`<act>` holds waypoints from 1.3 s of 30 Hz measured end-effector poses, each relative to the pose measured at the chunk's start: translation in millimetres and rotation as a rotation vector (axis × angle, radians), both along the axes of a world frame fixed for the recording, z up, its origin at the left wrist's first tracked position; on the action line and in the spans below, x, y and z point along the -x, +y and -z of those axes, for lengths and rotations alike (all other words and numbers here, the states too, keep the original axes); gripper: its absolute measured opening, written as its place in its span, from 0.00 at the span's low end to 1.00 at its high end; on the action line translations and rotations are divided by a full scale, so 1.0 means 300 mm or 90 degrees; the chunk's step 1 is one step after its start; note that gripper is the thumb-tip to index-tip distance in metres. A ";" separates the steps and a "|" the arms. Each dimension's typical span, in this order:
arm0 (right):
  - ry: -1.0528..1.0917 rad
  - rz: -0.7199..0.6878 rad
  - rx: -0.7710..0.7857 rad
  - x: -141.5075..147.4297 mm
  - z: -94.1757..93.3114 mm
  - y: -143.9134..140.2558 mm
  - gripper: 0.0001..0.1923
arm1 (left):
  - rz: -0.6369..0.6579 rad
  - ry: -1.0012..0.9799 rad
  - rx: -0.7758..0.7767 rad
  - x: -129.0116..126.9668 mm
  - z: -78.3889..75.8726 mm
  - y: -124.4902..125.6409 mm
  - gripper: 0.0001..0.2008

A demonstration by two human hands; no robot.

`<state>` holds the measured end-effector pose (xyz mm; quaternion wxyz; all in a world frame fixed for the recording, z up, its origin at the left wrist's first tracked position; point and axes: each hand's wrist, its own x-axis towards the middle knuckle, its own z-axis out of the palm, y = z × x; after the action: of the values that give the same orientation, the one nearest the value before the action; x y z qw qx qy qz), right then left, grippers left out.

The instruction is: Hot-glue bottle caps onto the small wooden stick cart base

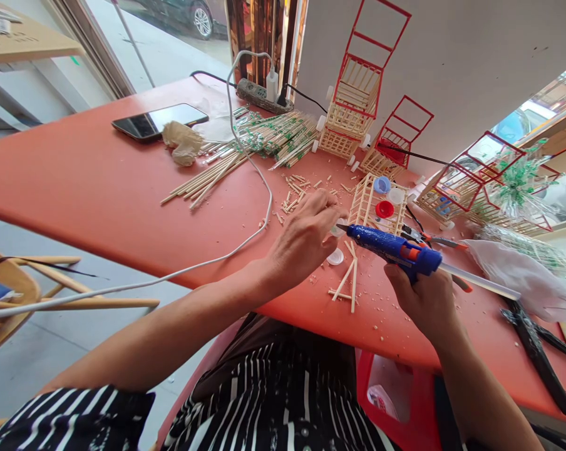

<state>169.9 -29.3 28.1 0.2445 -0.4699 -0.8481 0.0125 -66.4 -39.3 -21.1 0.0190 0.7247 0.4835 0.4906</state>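
Here the right hand (426, 300) grips the light, hot-tipped glue gun (391, 248) by its handle, nozzle at the small white cap (338, 230) pinched in the left hand (306, 241) above the surface (99, 188).

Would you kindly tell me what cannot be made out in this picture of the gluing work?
- Head view: the white cap at the glue gun nozzle is mostly hidden by the left hand.
- The gun's handle is covered by the right hand.
- The black bars run off the right edge.
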 end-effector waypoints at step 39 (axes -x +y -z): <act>-0.035 0.015 -0.048 -0.012 0.012 0.006 0.37 | 0.003 0.009 -0.004 -0.001 0.001 0.001 0.11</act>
<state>173.5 -27.5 24.5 0.2391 -0.4701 -0.8489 -0.0353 -66.1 -38.9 -21.3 0.0146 0.7293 0.4803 0.4871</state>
